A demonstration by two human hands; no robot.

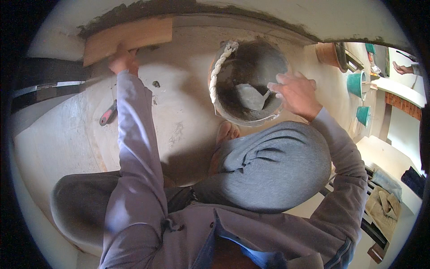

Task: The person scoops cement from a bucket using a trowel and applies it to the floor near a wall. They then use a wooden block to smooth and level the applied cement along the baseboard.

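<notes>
Left hand (124, 60) is closed on the lower edge of a wooden board (134, 38); right hand (298, 94) is at the neck of a trowel (251, 97), fingers partly bent, and whether they are closed round its handle cannot be told. From the left, the board is at upper left, slightly tilted, its upper edge beside a dark, rough patch (127, 15) along the foot of the wall. Below it, a red and black handle (107, 115) lies on the pale floor (188, 58) near the left sleeve (134, 116); its far end is partly hidden. Just right of that sleeve lies a small dark lump (156, 84). Centrally, a bare foot (227, 131) is just beside a round bucket (264, 51). A white braided grip (218, 71) runs along the bucket's left rim. The trowel's blade is inside the bucket, coated grey. Right of the bucket, well apart, is a brown tub (328, 56), then two green pails (354, 84), one nearer than the other. At lower right lies a tan cloth (383, 208), with a dark cloth (413, 180) near it. At the far right edge, another person's hand (403, 68) shows, nothing visible in it.
</notes>
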